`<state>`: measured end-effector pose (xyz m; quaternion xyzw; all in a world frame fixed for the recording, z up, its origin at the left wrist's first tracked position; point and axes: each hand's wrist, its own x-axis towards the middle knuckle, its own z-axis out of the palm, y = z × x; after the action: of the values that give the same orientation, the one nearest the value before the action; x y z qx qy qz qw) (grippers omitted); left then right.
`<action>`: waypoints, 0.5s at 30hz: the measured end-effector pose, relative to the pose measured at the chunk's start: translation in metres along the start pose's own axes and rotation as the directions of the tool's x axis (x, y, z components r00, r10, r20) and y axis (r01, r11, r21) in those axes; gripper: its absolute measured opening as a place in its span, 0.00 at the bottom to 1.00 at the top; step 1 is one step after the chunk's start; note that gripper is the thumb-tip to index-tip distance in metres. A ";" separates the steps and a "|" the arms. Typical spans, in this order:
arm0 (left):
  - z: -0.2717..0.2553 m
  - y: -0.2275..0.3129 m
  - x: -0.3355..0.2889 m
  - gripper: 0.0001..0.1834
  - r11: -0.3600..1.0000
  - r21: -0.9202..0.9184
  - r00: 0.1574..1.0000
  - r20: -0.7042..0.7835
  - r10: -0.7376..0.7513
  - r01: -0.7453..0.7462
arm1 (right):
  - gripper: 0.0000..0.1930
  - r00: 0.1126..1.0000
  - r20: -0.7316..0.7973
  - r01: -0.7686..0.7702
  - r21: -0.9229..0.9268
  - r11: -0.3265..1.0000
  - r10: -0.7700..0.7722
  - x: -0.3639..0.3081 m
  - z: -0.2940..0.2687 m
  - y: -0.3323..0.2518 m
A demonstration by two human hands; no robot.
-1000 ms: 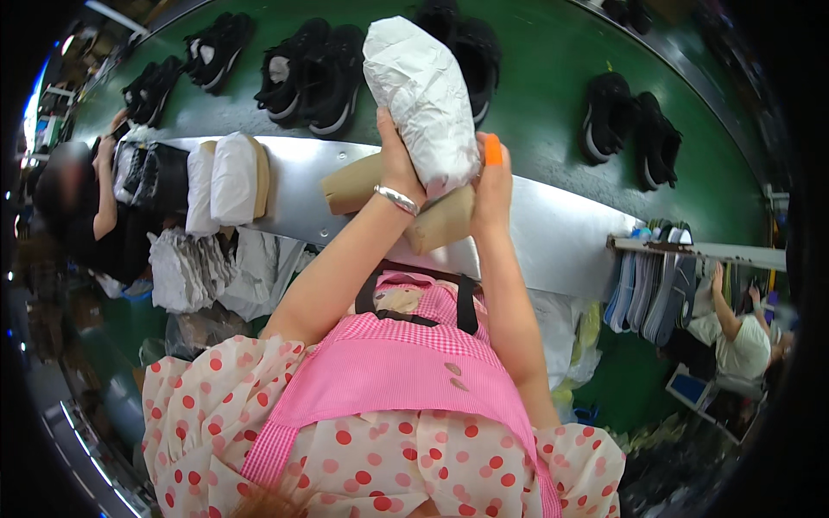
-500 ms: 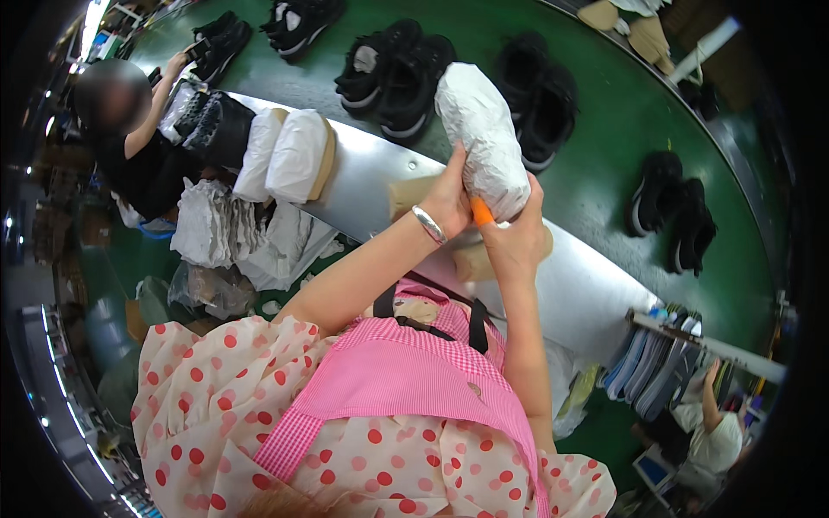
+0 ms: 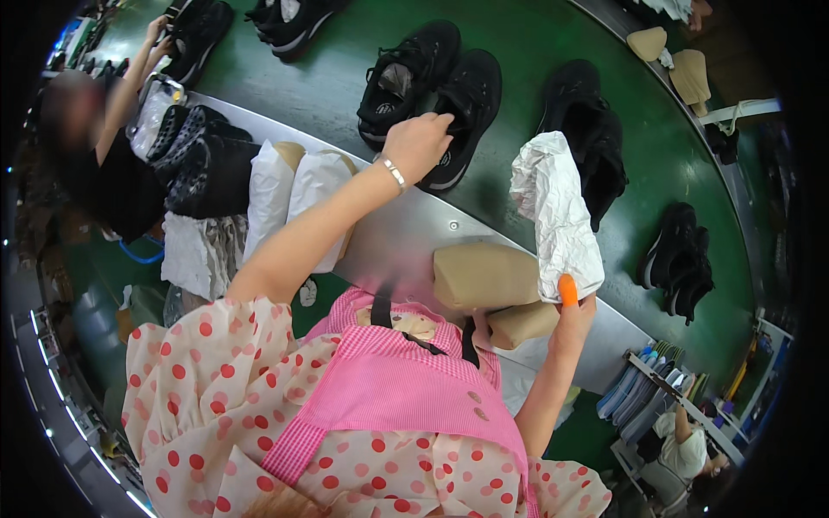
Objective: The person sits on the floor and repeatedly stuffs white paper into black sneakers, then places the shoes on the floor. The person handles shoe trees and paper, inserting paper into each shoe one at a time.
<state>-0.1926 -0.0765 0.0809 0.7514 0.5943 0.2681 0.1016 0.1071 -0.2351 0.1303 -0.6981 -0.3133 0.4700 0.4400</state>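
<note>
My left hand (image 3: 419,145) reaches over the collar of a black shoe (image 3: 471,112), its fingers curled in at the tongue; the fingertips are partly hidden. In my right hand (image 3: 573,318) is a long bundle of crumpled white paper (image 3: 563,216), gripped at its near end, with an orange cover on the thumb. The bundle's upper part overlaps another pair of black shoes (image 3: 580,108). Left of the held shoe stands its mate (image 3: 423,60), with paper inside. Beside my right hand, two tan blocks (image 3: 484,274) lie on the metal ledge.
The green work surface (image 3: 509,203) carries more black shoes (image 3: 673,259). White-wrapped blocks (image 3: 275,194), stacked paper (image 3: 200,255) and dark items (image 3: 211,173) sit at left, near a co-worker (image 3: 117,173) handling a shoe. Insoles (image 3: 643,388) stand in a rack at right.
My left hand has left the paper bundle and moved up and left to the shoe. My right hand has carried the bundle right and nearer. The tan blocks show more fully.
</note>
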 end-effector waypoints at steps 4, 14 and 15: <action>0.024 -0.008 0.039 0.08 0.926 0.370 0.850 0.508 -0.140 -0.069 | 0.32 0.993 -0.008 -0.116 -0.038 0.992 0.116 -0.018 0.013 -0.011; -0.001 0.010 0.142 0.20 0.508 -0.557 0.618 0.784 0.061 0.657 | 0.30 0.956 0.241 -0.135 -0.132 0.982 0.164 -0.049 0.058 -0.043; -0.002 0.012 0.143 0.21 0.650 -0.559 0.692 0.719 0.071 0.514 | 0.31 0.961 0.229 -0.144 -0.073 0.987 0.157 -0.050 0.067 -0.041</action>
<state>-0.1626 0.0555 0.1285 0.6030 0.4499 0.1668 0.6373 0.0254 -0.2388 0.1746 -0.6718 -0.3219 0.5721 0.3433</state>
